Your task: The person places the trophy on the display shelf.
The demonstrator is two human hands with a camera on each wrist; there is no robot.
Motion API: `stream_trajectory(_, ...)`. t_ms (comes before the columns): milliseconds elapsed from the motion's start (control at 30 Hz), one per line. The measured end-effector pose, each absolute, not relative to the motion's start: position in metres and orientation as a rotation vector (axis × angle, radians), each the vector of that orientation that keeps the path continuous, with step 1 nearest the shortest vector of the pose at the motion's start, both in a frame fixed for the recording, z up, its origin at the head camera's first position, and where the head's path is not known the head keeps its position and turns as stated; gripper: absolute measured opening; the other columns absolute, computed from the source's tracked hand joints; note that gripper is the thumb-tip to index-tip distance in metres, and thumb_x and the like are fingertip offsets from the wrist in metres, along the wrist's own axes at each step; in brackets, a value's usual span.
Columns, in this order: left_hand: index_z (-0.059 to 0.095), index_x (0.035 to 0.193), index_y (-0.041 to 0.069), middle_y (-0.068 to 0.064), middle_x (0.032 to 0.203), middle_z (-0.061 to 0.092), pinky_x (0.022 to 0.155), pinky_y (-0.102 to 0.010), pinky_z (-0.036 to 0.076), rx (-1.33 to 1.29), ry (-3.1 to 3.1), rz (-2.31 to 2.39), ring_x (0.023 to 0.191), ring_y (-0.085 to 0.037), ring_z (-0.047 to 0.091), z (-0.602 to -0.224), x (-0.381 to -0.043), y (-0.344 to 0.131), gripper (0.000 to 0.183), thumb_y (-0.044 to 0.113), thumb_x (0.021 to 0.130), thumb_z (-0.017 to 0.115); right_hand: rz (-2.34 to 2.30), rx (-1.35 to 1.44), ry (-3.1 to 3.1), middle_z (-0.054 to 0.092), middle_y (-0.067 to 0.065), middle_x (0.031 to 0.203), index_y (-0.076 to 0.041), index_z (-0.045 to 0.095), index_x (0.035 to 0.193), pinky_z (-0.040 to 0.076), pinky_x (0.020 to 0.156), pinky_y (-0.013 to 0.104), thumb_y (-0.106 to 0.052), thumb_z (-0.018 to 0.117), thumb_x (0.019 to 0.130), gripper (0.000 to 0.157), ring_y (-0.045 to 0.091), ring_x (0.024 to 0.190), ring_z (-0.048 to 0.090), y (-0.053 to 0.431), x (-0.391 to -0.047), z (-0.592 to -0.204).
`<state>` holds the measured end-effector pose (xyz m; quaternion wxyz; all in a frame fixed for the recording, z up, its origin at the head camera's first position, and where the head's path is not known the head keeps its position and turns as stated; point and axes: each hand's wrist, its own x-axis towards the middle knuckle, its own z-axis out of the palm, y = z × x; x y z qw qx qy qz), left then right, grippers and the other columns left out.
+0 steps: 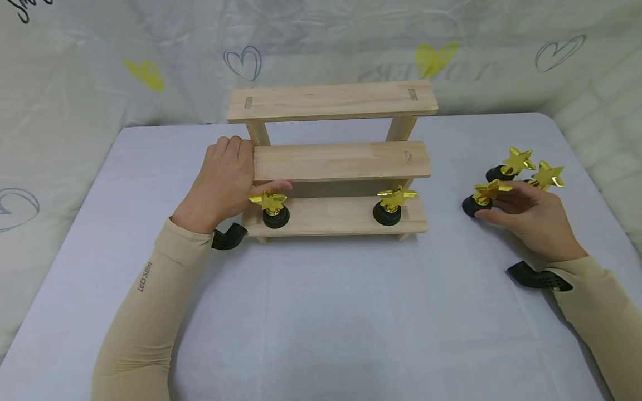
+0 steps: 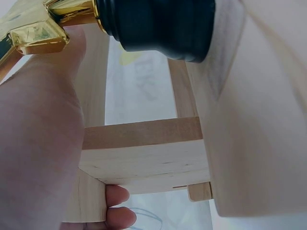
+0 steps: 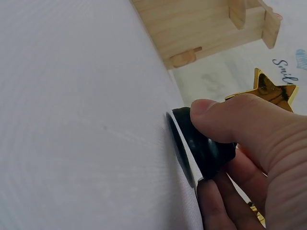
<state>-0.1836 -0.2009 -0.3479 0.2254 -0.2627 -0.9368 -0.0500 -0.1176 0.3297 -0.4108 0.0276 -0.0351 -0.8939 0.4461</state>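
A three-tier wooden shelf [image 1: 342, 161] stands on the table. My left hand [image 1: 220, 181] grips the left end of its middle board, and in the left wrist view fingertips [image 2: 120, 218] curl round the wood. Two gold star trophies with black round bases, a left one [image 1: 273, 210] and a right one [image 1: 390, 206], stand on the bottom board. At the right my right hand [image 1: 531, 214] pinches the black base of another star trophy [image 1: 473, 206]. In the right wrist view that base [image 3: 206, 148] is slightly tilted, close to the cloth; whether it touches is hard to tell.
Behind my right hand stand two more star trophies, one farther back [image 1: 519, 160] and one partly hidden by the hand [image 1: 548, 175]. A white cloth [image 1: 321, 323] covers the table. A pale curtain [image 1: 321, 44] with printed hearts hangs behind it.
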Motion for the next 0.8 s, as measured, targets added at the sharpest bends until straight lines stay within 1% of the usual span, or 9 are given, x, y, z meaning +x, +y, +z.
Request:
stream_trajectory(167,0.05,0.085,-0.006,-0.018,0.07,0.046,0.062,-0.042,0.033,-0.728,-2.581,-0.135,0.065,-0.035,0.04,-0.3483,-0.1829,-0.2017,0.11,0.096,0.08,0.01,1.34,-0.108,-2.769,0.064,-0.035,0.106,-0.013,0.067,0.127,0.046,0.079,-0.002,-0.013,0.089,0.082,0.051,-0.023,0.095,0.062,0.3302,-0.1176,-0.4119)
stream_trajectory(400,0.05,0.084,-0.006,-0.017,0.07,0.045,0.063,-0.043,0.033,-0.729,-2.564,-0.133,0.065,-0.035,0.041,-0.3487,-0.1828,-0.2008,0.11,0.096,0.08,0.009,1.345,-0.11,-2.765,0.067,-0.032,0.102,-0.009,0.068,0.123,0.047,0.079,-0.001,-0.013,0.089,0.082,0.047,-0.018,0.093,0.064,0.3278,-0.118,-0.4118)
stream_trajectory(633,0.05,0.084,-0.006,-0.017,0.07,0.045,0.063,-0.042,0.034,-0.733,-2.57,-0.13,0.065,-0.034,0.04,-0.3482,-0.1834,-0.1996,0.109,0.096,0.081,0.011,1.27,-0.13,-2.845,0.063,-0.036,0.101,-0.009,0.066,0.126,0.046,0.077,-0.002,-0.023,0.09,0.082,0.052,-0.022,0.091,0.062,0.3279,-0.1154,-0.4094)
stream_trajectory(800,0.05,0.084,-0.006,-0.017,0.071,0.046,0.064,-0.043,0.034,-0.719,-2.585,-0.13,0.066,-0.035,0.041,-0.3479,-0.1831,-0.1992,0.111,0.097,0.08,0.01,1.27,-0.111,-2.842,0.062,-0.034,0.105,-0.008,0.066,0.127,0.045,0.079,-0.002,-0.022,0.089,0.083,0.052,-0.023,0.095,0.061,0.3275,-0.1151,-0.4089)
